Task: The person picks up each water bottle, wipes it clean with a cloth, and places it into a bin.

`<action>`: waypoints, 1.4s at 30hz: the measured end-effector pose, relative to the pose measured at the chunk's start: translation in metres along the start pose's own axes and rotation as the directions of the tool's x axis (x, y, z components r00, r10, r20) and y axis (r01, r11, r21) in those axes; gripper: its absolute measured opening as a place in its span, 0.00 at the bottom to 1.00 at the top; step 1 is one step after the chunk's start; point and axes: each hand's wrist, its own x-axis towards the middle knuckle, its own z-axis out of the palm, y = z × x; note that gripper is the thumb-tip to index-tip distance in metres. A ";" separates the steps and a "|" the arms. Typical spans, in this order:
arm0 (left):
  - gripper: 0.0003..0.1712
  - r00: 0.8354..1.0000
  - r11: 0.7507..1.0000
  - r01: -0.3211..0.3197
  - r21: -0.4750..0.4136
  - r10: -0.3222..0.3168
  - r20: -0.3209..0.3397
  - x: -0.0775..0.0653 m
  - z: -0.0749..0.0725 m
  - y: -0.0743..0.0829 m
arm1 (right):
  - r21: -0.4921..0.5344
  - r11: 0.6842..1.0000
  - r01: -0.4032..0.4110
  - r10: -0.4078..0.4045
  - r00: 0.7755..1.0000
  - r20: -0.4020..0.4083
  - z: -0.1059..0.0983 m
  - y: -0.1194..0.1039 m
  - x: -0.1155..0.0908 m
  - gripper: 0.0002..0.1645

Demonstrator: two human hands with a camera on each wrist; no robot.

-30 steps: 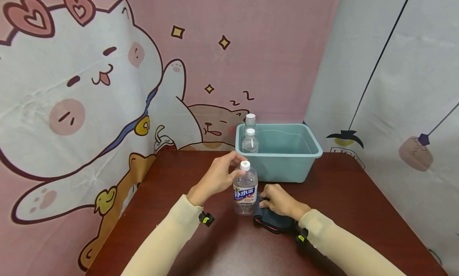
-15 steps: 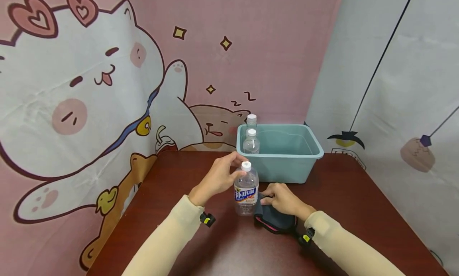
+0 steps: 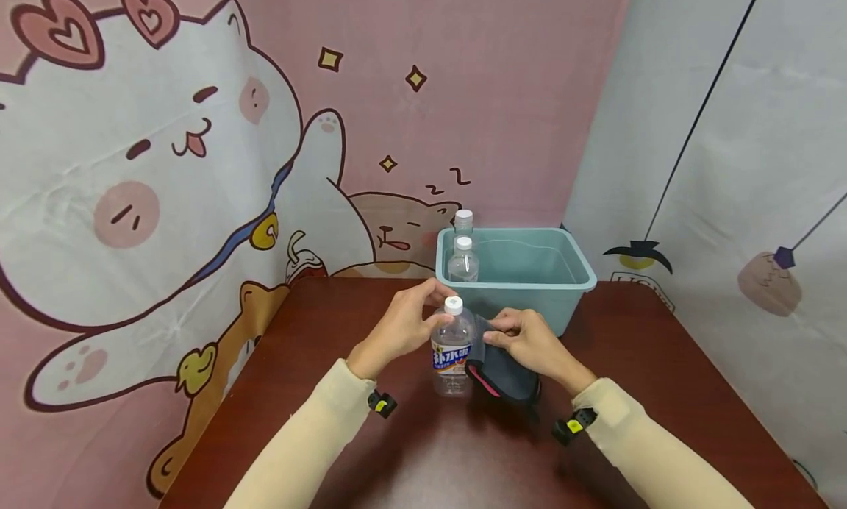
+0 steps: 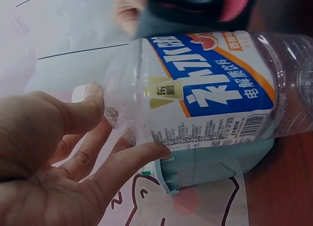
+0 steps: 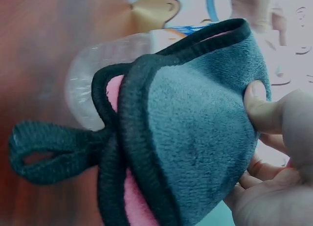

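Observation:
A clear plastic bottle [image 3: 453, 358] with a white cap and a blue, white and orange label stands upright on the table. My left hand [image 3: 400, 324] holds it at the top, thumb by the cap and fingers around the shoulder, as the left wrist view shows. In my right hand [image 3: 534, 346] is a folded grey-blue cleaning cloth [image 5: 200, 108], pinched between thumb and fingers. Black edging, a pink inner side and a hanging loop [image 5: 54, 152] mark the cloth. Its left end lies against or just beside the bottle's right side; exact contact is unclear.
Behind the bottle, a light blue plastic tub [image 3: 529, 310] stands at the back of the dark red-brown table [image 3: 357, 450]. Two clear bottles with white caps, a nearer one [image 3: 463, 262] and a farther one [image 3: 463, 221], stand at the tub's left end. A cartoon-printed curtain hangs behind.
My right hand has risen with the cloth, lifting it off the table up along the bottle's right side. The left hand and the bottle have stayed in place.

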 end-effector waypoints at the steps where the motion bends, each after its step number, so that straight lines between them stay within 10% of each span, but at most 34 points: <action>1: 0.22 1.000 1.000 0.003 -0.003 -0.003 -0.001 -0.001 0.000 0.000 | 0.010 1.000 0.012 -0.011 1.000 -0.014 -0.002 -0.004 0.002 0.08; 18: 0.20 1.000 1.000 -0.014 0.004 0.014 -0.011 -0.001 -0.001 -0.002 | -0.035 0.998 0.049 -0.052 0.995 -0.084 -0.002 -0.042 0.023 0.17; 42: 0.21 1.000 1.000 0.009 -0.020 -0.009 -0.001 0.000 -0.001 -0.001 | -0.122 0.992 -0.026 0.021 0.999 -0.041 0.004 -0.009 -0.003 0.18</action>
